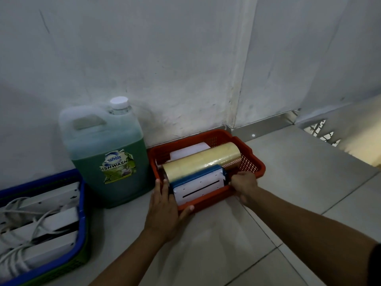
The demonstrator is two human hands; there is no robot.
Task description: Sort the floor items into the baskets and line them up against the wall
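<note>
A red basket (252,162) sits on the tiled floor with its far side against the white wall. Inside it lie a yellowish roll of film (202,162), a blue-and-white box (199,185) and a white item (189,150) behind them. My left hand (165,211) grips the basket's near left corner, thumb on the outside of the rim. My right hand (244,186) holds the near rim at the right, beside the box's end. A blue basket (82,205) with white power strips and cables (39,226) stands at the far left.
A big jug of green dishwash liquid (107,155) stands against the wall between the two baskets. The wall turns a corner behind the red basket, with a metal skirting strip (266,125) along its foot. Pale tiled floor stretches to the right.
</note>
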